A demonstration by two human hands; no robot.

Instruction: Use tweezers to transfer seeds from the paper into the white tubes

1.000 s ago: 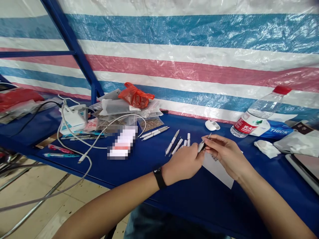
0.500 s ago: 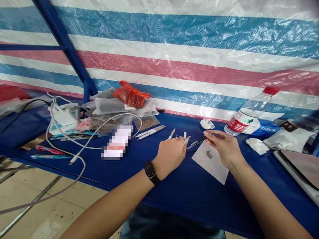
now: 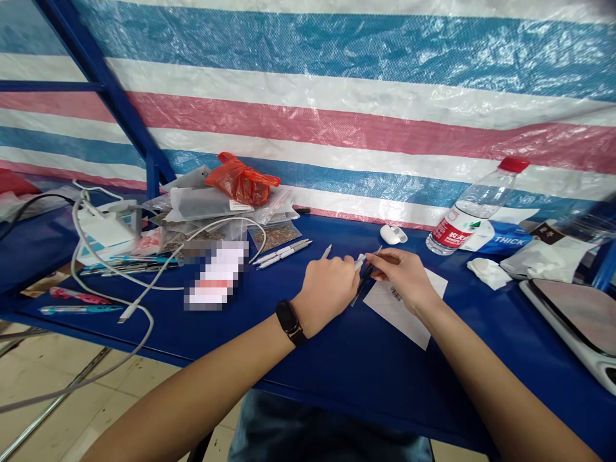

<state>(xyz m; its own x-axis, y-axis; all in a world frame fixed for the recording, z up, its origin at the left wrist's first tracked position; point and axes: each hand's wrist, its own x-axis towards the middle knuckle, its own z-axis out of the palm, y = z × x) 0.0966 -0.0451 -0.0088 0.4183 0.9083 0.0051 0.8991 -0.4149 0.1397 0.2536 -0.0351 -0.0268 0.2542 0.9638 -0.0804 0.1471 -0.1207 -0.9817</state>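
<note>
My left hand [image 3: 330, 289], wearing a black wristband, is closed around white pen parts; a white piece [image 3: 360, 261] shows at its fingertips and a pale pointed end [image 3: 327, 251] beyond its knuckles. My right hand [image 3: 403, 273] pinches a thin dark pen refill [image 3: 364, 280], slanting down with a clear lower end. Its fingertips meet the white piece at my left hand. Beneath the right hand lies a white paper sheet [image 3: 399, 314] with a small dark print, partly covered. Two white pens [image 3: 283, 254] lie side by side to the left.
Bags with a red plastic bag [image 3: 243, 183] on top are piled at the back left. A white cable [image 3: 147, 292] loops over the left edge. A white earbud case [image 3: 393, 235], a water bottle [image 3: 469, 212], crumpled tissue [image 3: 488, 272] and a scale [image 3: 572, 321] stand right.
My right hand has moved left with the refill, bringing its fingertips to the white piece at my left hand. The refill now hangs more steeply. The view has shifted slightly.
</note>
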